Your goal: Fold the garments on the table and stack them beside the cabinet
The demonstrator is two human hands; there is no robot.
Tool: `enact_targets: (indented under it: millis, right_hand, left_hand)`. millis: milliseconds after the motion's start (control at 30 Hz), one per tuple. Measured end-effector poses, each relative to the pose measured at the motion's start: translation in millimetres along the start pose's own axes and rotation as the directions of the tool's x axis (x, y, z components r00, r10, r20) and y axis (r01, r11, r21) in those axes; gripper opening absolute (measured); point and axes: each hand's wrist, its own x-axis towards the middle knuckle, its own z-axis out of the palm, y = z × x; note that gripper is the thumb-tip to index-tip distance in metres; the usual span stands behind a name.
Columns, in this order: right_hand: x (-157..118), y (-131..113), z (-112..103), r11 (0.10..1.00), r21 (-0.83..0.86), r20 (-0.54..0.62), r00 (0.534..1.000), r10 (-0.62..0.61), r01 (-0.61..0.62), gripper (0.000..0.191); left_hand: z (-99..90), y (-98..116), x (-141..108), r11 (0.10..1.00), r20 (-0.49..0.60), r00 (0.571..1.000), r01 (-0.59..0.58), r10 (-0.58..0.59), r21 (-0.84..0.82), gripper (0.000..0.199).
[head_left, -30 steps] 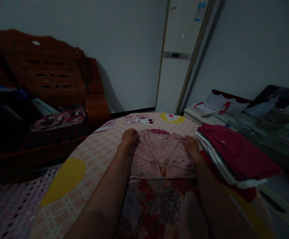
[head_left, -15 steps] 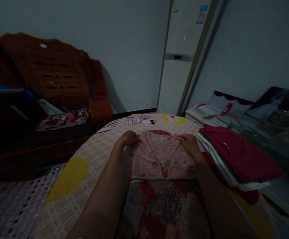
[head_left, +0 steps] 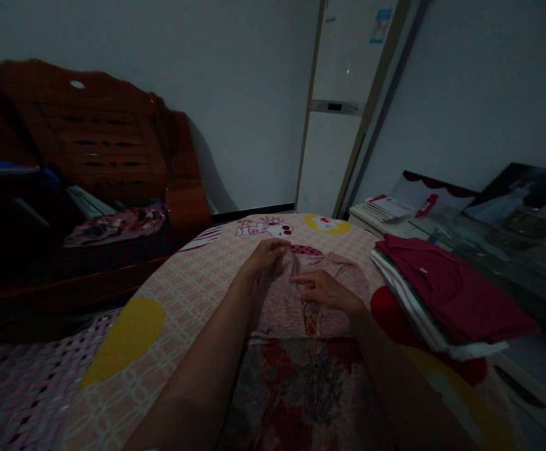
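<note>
A pink garment [head_left: 343, 272] lies on the round table's patterned cloth [head_left: 197, 275], its near part showing a red and grey print. My left hand [head_left: 269, 254] is closed on the garment's upper left part and lifts it a little toward the middle. Over the garment's centre is my right hand [head_left: 320, 289], with its index finger stretched out to the left near the raised fabric. The fingers of the right hand are partly spread and nothing shows between them.
Folded clothes [head_left: 446, 288], dark red on top, are stacked at the table's right edge. Beyond them stands a glass-topped cabinet [head_left: 479, 241] with papers. A wooden bench [head_left: 103, 144] holding a patterned cloth [head_left: 117, 225] is at the left, and a tall white appliance [head_left: 329, 150] stands behind.
My left hand has moved right and slightly up, bringing the garment's left part inward. My right hand has let go of the upper right corner and moved left to the centre.
</note>
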Motion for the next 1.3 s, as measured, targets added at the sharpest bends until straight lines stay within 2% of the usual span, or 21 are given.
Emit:
enact_targets:
  millis: [67, 133, 167, 233, 333, 367, 433, 533, 633, 933, 1067, 1167, 1233, 1300]
  right_hand:
    - [1, -1, 1, 0.996, -0.085, -0.045, 0.999, -0.007, 0.003, 0.055]
    - [1, -2, -1, 0.991, -0.129, -0.099, 0.995, 0.022, -0.035, 0.056]
    - [0, -1, -2, 0.989, -0.133, -0.102, 0.994, 0.045, -0.058, 0.054]
    - [0, 1, -3, 0.988, -0.13, -0.076, 0.994, 0.074, -0.084, 0.049]
    - [0, 9, 1, 0.991, -0.12, -0.046, 0.998, 0.048, -0.053, 0.048]
    - [1, 11, 3, 0.992, -0.118, -0.045, 0.998, 0.034, -0.039, 0.049]
    - [1, 12, 6, 0.992, -0.12, -0.041, 0.999, 0.032, -0.037, 0.05]
    - [1, 6, 8, 0.988, -0.14, -0.037, 0.997, 0.063, -0.067, 0.047]
    - [1, -2, 6, 0.984, -0.16, -0.024, 0.997, 0.07, -0.073, 0.044]
    - [0, -3, 10, 0.983, -0.164, -0.03, 0.997, 0.074, -0.078, 0.045]
    - [2, 0, 11, 0.975, -0.189, -0.012, 0.994, 0.112, -0.112, 0.048]
    - [3, 2, 11, 0.972, -0.203, -0.007, 0.993, 0.117, -0.116, 0.046]
    - [3, 2, 11, 0.969, -0.218, -0.007, 0.993, 0.117, -0.116, 0.047]
    - [3, 1, 11, 0.968, -0.22, 0.0, 0.993, 0.122, -0.119, 0.05]
  left_hand:
    - [-1.3, -1, 2, 0.993, -0.017, 0.995, -0.1, 0.099, -0.056, 0.051]
    - [-6.9, -4, 4, 0.986, -0.121, 0.98, -0.161, 0.155, -0.037, 0.057]
    - [-10.8, -7, 5, 0.989, -0.189, 0.97, -0.15, 0.151, 0.021, 0.057]
    - [-18.9, -14, 5, 0.978, -0.316, 0.944, -0.033, 0.098, 0.206, 0.052]
    - [-25.3, -25, 3, 0.855, -0.419, 0.908, 0.209, 0.011, 0.475, 0.042]
    - [-24.9, -27, 2, 0.807, -0.416, 0.91, 0.247, -0.002, 0.536, 0.04]
    - [-20.9, -31, 0, 0.746, -0.361, 0.933, 0.239, 0.001, 0.621, 0.041]
    - [-13.0, -32, 0, 0.71, -0.252, 0.965, 0.13, 0.068, 0.692, 0.044]
    - [-10.0, -33, 2, 0.675, -0.199, 0.973, 0.069, 0.117, 0.734, 0.044]
    - [-12.1, -28, 9, 0.718, -0.28, 0.954, 0.119, 0.11, 0.685, 0.032]
    - [-21.1, -22, 16, 0.7, -0.308, 0.941, 0.128, 0.138, 0.703, 0.033]
    - [-30.6, -18, 21, 0.687, -0.371, 0.918, 0.177, 0.143, 0.705, 0.036]
    - [-34.4, -16, 23, 0.666, -0.401, 0.909, 0.228, 0.117, 0.71, 0.037]
    - [-34.6, -16, 24, 0.637, -0.393, 0.918, 0.276, 0.046, 0.72, 0.036]
